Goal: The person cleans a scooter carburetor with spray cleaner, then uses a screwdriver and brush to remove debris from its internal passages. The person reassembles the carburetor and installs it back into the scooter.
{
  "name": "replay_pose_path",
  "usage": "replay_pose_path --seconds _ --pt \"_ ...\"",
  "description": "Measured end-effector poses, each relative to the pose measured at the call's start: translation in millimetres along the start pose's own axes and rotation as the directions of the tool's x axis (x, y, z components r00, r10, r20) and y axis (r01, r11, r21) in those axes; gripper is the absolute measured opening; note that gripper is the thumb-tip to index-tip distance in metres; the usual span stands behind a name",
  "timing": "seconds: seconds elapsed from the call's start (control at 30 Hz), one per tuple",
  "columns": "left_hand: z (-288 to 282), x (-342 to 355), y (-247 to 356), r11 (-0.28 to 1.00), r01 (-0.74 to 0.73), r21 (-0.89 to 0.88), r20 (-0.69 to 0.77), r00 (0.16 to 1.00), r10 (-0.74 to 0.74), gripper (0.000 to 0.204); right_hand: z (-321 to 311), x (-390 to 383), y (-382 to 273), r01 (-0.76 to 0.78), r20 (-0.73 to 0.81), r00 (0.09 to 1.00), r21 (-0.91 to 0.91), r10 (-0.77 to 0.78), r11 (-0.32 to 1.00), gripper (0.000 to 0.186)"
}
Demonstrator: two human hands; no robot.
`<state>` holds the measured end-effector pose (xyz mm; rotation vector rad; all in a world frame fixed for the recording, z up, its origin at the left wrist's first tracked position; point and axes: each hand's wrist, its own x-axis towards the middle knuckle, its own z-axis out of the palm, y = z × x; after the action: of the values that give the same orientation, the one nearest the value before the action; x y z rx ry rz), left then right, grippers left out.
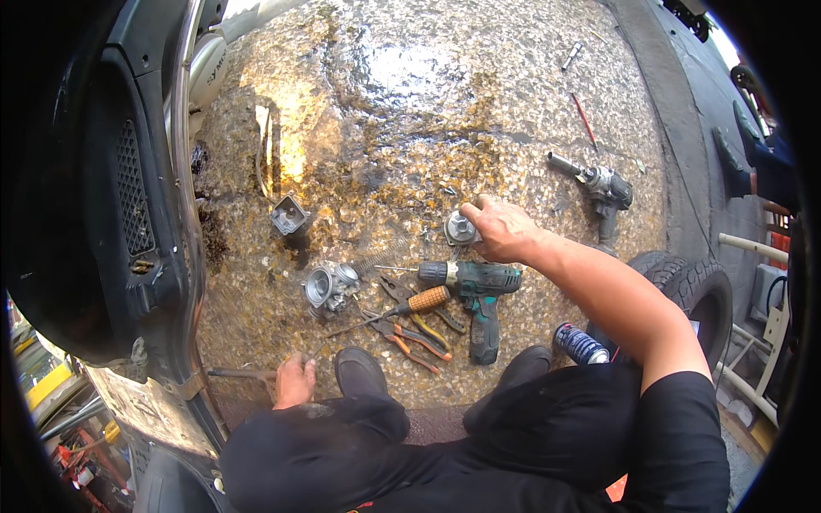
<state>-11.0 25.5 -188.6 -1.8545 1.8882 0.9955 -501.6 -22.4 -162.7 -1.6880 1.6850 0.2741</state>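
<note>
Head view, from the lower edge outward: dark trousers (316, 453), with dark boots (359, 374) planted just ahead on the speckled floor (522, 94). Left hand (295, 380) low beside the left knee, fingers curled, close to the end of a thin rod (239, 374); cannot tell whether gripping it or only resting there. To the right, past the other boot, a spray can (581, 344), tipped over. Between and beyond the boots, orange-handled pliers (421, 339) and yellow-handled pliers (426, 327), with a screwdriver (428, 298) lying across. Just right of these, a green and black drill (484, 325) on its side, bit toward the left. Left of the tools, a carburettor (321, 288), with a spring (380, 255) slanting away to the right.

Beyond the drill, right hand (505, 229) reaching in from the right, thumb and fingers narrowed on the rim of a round metal cap (458, 229); cannot tell whether touching the floor. Off to the left, a square metal bowl (289, 215). Farther right, a tyre (708, 291), then an impact wrench (606, 190). Farthest, a red stick (584, 118) and a small metal tube (572, 56).
</note>
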Motion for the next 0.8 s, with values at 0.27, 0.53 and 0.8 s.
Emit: replay_pose_path --seconds 0.27,0.53,0.8 --pt "3 -3 5 1.000 -0.023 0.003 -0.007 1.000 0.023 0.018 11 22 4 0.078 0.004 0.997 -0.065 -0.078 0.995 0.053" --pt "-53 21 75 0.975 -0.073 -0.208 -0.094 0.994 0.055 0.012 -34 -14 60 -0.276 -0.163 0.934 0.236 0.318 0.932 0.057" --pt "-126 58 264 0.860 -0.475 -0.187 0.383 0.771 0.509 0.063 -11 -51 -5 -0.170 0.219 0.970 0.918 -0.101 0.358 0.051"
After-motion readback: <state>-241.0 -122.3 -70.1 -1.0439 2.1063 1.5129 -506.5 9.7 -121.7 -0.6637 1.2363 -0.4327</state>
